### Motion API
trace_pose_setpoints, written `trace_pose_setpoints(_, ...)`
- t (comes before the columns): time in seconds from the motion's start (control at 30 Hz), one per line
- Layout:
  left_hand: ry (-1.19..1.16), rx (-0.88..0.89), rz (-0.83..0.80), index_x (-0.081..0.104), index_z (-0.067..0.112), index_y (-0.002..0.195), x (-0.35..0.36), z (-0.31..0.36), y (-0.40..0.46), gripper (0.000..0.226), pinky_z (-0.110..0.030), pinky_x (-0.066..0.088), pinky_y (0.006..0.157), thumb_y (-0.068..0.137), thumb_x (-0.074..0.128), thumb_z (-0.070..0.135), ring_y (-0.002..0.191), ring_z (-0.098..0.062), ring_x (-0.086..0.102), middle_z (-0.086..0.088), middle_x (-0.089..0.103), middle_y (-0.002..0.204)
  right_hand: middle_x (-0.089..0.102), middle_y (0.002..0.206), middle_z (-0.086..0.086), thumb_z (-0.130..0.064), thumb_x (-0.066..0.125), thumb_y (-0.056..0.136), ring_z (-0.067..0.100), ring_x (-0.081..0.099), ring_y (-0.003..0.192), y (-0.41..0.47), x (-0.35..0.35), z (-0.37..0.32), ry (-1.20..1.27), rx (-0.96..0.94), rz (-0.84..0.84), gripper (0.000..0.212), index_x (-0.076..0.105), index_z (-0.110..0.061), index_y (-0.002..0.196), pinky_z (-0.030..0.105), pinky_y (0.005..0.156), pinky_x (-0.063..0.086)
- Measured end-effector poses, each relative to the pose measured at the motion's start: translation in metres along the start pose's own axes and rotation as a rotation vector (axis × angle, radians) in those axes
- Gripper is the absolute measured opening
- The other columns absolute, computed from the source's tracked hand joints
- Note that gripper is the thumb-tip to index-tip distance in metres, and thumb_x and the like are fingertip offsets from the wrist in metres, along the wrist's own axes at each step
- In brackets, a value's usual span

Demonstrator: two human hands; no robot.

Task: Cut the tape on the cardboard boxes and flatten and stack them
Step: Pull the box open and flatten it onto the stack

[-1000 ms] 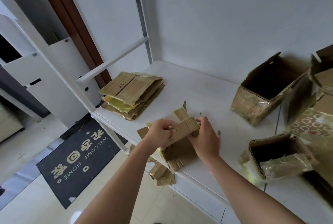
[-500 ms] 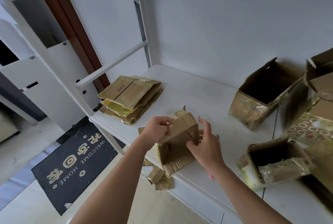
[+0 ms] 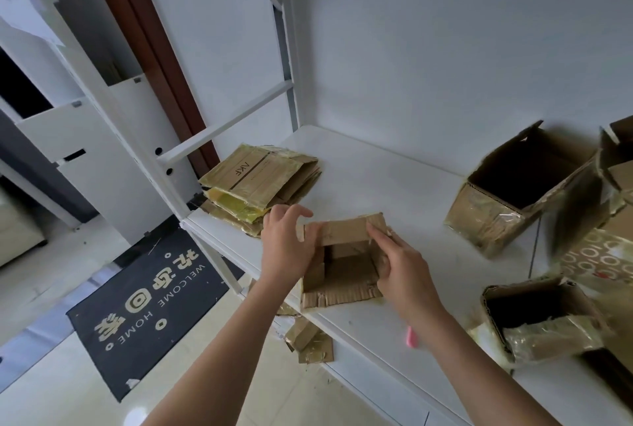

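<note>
Two hands work on one small box [image 3: 342, 264] at the front edge of the white shelf [image 3: 394, 179]; it stands open, so I judge the flattening step is in hand. Next it must be pressed flat and carried to the stack [image 3: 260, 182] just to its left. The left hand [image 3: 286, 247] lies against its left wall, fingers spread and loose. The right hand [image 3: 397, 264] pinches the right wall.

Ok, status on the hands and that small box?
Left hand open, touching small box. Right hand pinching its right wall. Box not yet flat. Flat stack waiting to the left.
</note>
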State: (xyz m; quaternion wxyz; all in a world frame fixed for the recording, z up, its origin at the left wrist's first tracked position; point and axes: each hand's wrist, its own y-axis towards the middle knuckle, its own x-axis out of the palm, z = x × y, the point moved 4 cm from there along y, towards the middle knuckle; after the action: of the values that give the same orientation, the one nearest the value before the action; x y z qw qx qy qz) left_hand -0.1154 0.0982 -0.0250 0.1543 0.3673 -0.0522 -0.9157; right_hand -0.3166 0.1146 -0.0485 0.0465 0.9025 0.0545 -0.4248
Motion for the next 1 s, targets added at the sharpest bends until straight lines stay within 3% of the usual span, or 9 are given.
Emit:
trace_pose_setpoints(0.13, -0.116, -0.168, -0.196, 0.037, 0.035, 0.134, 0.017, -0.017, -0.029, 0.057, -0.018, 0.046, 0.075, 0.087, 0.064, 0.018, 0.111, -0.012, 0.047, 0.006, 0.045, 0.134, 0.048, 0.148, 0.005, 0.004, 0.062, 0.085, 0.026, 0.059, 0.12, 0.007, 0.001, -0.013, -0.074, 0.06, 0.115, 0.08, 0.035, -0.031, 0.151, 0.04, 0.098, 0.05)
trace_pose_setpoints(0.2, -0.097, -0.216, -0.202, 0.028, 0.038, 0.137, 0.028, -0.02, -0.033, 0.067, -0.027, 0.052, 0.077, 0.086, 0.068, 0.021, 0.108, -0.015, 0.05, 0.002, 0.047, 0.132, 0.052, 0.145, 0.005, 0.003, 0.061, 0.085, 0.026, 0.061, 0.117, 0.007, 0.003, -0.017, -0.111, 0.062, 0.153, 0.077, 0.038, -0.031, 0.15, 0.035, 0.091, 0.052)
trace_pose_setpoints(0.3, -0.018, -0.303, -0.042, 0.028, 0.036, 0.129, 0.034, -0.017, -0.031, 0.065, -0.038, 0.055, 0.08, 0.083, 0.073, 0.029, 0.107, -0.02, 0.055, 0.001, 0.052, 0.126, 0.053, 0.144, 0.004, 0.004, 0.061, 0.085, 0.027, 0.06, 0.117, 0.005, 0.006, -0.018, -0.114, 0.048, 0.159, 0.076, 0.04, -0.031, 0.149, 0.035, 0.092, 0.051)
trace_pose_setpoints(0.43, 0.124, -0.449, 0.124, 0.026, 0.025, 0.108, 0.042, -0.014, -0.029, 0.057, -0.037, 0.05, 0.071, 0.08, 0.076, 0.031, 0.088, -0.022, 0.055, -0.003, 0.059, 0.109, 0.058, 0.139, 0.007, 0.009, 0.056, 0.082, 0.03, 0.061, 0.116, 0.003, 0.005, -0.017, -0.061, 0.027, 0.185, 0.074, 0.046, -0.028, 0.146, 0.035, 0.099, 0.048)
trace_pose_setpoints(0.57, 0.138, -0.454, 0.152, 0.027, 0.023, 0.099, 0.049, -0.019, -0.03, 0.05, -0.036, 0.049, 0.069, 0.081, 0.073, 0.031, 0.079, -0.022, 0.054, -0.002, 0.058, 0.098, 0.057, 0.14, 0.006, 0.009, 0.053, 0.084, 0.031, 0.061, 0.116, 0.001, 0.005, -0.012, -0.033, 0.034, 0.153, 0.076, 0.043, -0.035, 0.146, 0.051, 0.103, 0.047)
trace_pose_setpoints(0.63, 0.11, -0.432, 0.136, 0.027, 0.024, 0.098, 0.051, -0.02, -0.03, 0.05, -0.036, 0.049, 0.069, 0.079, 0.073, 0.035, 0.079, -0.021, 0.055, 0.0, 0.056, 0.095, 0.057, 0.14, 0.007, 0.01, 0.052, 0.084, 0.032, 0.061, 0.114, 0.0, 0.005, -0.012, -0.026, 0.001, 0.158, 0.077, 0.043, -0.034, 0.146, 0.05, 0.101, 0.049)
trace_pose_setpoints(0.73, -0.003, -0.386, 0.08, 0.034, 0.027, 0.106, 0.048, -0.022, -0.03, 0.048, -0.034, 0.05, 0.067, 0.078, 0.071, 0.038, 0.081, -0.019, 0.057, 0.005, 0.056, 0.096, 0.058, 0.137, 0.006, 0.01, 0.055, 0.083, 0.031, 0.063, 0.107, -0.001, 0.002, -0.011, -0.025, -0.004, 0.118, 0.087, 0.03, -0.037, 0.151, 0.05, 0.093, 0.052)
trace_pose_setpoints(0.9, -0.337, -0.352, -0.12, 0.042, 0.033, 0.136, 0.033, -0.025, -0.028, 0.056, -0.035, 0.06, 0.069, 0.087, 0.067, 0.023, 0.089, -0.016, 0.064, 0.005, 0.058, 0.107, 0.06, 0.088, 0.006, -0.001, 0.065, 0.087, 0.013, 0.053, 0.064, 0.004, -0.008, -0.001, -0.077, 0.094, 0.082, 0.103, -0.006, -0.031, 0.156, 0.035, 0.067, 0.053)
trace_pose_setpoints(1.0, -0.676, -0.464, -0.224, 0.053, 0.032, 0.136, 0.023, -0.032, -0.03, 0.044, -0.031, 0.059, 0.079, 0.099, 0.048, 0.01, 0.1, -0.016, 0.065, 0.0, 0.063, 0.115, 0.065, 0.101, 0.012, -0.002, 0.061, 0.09, 0.026, 0.065, 0.083, 0.006, -0.017, 0.005, -0.071, 0.116, 0.079, 0.079, 0.02, -0.023, 0.155, 0.034, 0.071, 0.054)
